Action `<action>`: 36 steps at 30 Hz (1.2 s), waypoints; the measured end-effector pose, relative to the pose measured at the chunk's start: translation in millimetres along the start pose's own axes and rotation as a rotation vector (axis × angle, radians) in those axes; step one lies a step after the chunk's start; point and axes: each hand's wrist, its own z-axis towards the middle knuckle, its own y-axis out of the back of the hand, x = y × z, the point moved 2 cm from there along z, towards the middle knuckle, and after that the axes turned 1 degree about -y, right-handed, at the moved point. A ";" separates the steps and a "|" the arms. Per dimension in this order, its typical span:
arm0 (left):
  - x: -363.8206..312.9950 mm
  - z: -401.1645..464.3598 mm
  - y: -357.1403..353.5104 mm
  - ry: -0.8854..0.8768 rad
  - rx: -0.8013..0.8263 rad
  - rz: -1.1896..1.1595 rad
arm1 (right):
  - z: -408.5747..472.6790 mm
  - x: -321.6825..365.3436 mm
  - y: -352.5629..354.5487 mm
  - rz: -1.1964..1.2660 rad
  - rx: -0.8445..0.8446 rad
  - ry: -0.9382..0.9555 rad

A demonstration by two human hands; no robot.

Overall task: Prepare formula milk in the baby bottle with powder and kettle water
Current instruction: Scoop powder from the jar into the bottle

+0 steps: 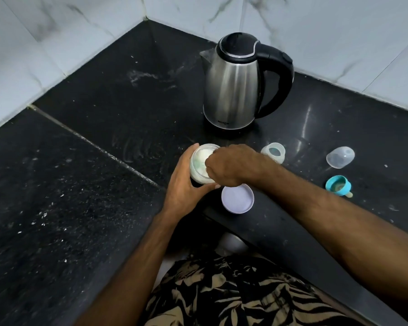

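Note:
My left hand (183,184) wraps around a clear powder jar (199,161) with white powder inside, held at the counter's front edge. My right hand (231,165) reaches over the jar's mouth with its fingertips bunched and dipped inside; whatever they hold is hidden. The jar's pale lavender lid (237,199) lies upside down just right of the jar. The open clear baby bottle (273,152) stands behind my right wrist. A steel kettle (233,85) with a black handle and a closed lid stands behind the jar.
A clear bottle cap (340,157) lies on its side at the right. A teal collar with its teat (339,185) lies nearer me. The black stone counter (104,114) meets white tiled walls (57,31) in a corner. Powder dust specks the counter.

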 end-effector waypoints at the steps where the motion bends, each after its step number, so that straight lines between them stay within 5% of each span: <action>1: 0.2 -0.5 -0.4 -0.005 0.002 0.001 | -0.2 0.5 0.4 0.001 0.023 -0.007; 7: 0.3 -2.0 -2.5 -0.009 0.011 -0.007 | -3.1 1.6 2.4 0.054 0.088 -0.045; 22: 8.5 -5.5 -1.7 -0.023 -0.059 0.028 | -22.0 6.7 19.8 0.121 -0.335 -0.015; 36: 9.2 -8.9 -2.0 -0.016 -0.073 0.042 | -11.6 12.2 -3.2 0.063 -0.390 -0.015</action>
